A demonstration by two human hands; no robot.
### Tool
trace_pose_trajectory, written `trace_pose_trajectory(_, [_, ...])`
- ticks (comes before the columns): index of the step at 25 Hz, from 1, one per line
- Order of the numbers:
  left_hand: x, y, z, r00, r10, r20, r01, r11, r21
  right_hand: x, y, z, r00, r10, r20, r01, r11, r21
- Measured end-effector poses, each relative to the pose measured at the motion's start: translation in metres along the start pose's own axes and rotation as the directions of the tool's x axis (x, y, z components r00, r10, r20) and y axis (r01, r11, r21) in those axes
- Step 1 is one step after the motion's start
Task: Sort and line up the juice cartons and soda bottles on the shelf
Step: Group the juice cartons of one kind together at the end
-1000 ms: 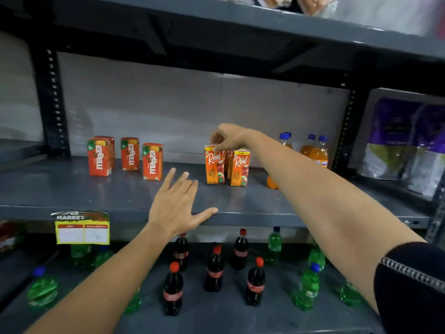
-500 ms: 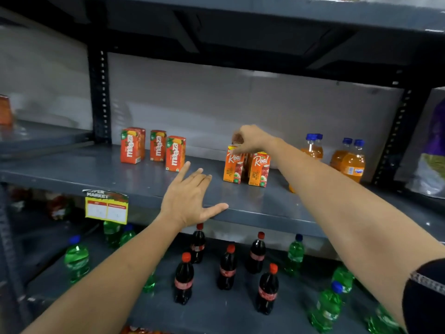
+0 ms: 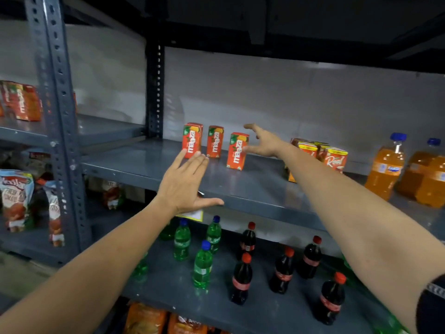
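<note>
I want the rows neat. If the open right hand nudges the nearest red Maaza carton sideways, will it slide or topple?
The carton is tall and narrow, so a high push probably tips it. The shelf looks smooth, so a low push likely slides it. It looks small, probably light.

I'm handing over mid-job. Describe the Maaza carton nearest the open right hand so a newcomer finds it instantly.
Start at the grey metal middle shelf. Three upright red-orange Maaza juice cartons stand at its left; take the rightmost Maaza carton, beside the open right hand. It stands furthest forward, apart from its neighbours.
</note>
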State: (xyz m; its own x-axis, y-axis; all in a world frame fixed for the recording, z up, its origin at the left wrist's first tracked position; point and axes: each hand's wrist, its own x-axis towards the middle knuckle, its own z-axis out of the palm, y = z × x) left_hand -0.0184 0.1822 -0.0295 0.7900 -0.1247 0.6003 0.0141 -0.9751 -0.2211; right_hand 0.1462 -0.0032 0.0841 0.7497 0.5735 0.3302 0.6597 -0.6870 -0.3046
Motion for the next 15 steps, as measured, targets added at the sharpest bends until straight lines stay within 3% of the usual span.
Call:
trace_pose_trajectory(7, [0.01,-0.017,0.013,0.986,0.106,-0.127,-0.118,0.989,-0.092,0.04,-0.034,0.033,0.999,0.033,-0.041,-0.016,0.93,0.366])
trace_pose_trajectory(11, [0.012,-0.019,0.009,0.99,0.071,-0.118,-0.091,0.981,-0.17,0.054,-0.058,0.045,1.0,0.028,0.002,-0.027,0.924,0.382])
trace_pose_trajectory(13, [0.014,-0.024,0.0,0.997,-0.003,-0.076,-0.024,0.939,-0.343,0.056,-0.058,0.053,0.999,0.048,0.01,-0.048,0.925,0.376])
trace_pose_trajectory(15, [0.023,-0.038,-0.01,0.993,-0.115,-0.018,0.084,0.815,-0.574,0.052,-0.052,0.061,0.991,0.113,-0.068,-0.07,0.89,0.45])
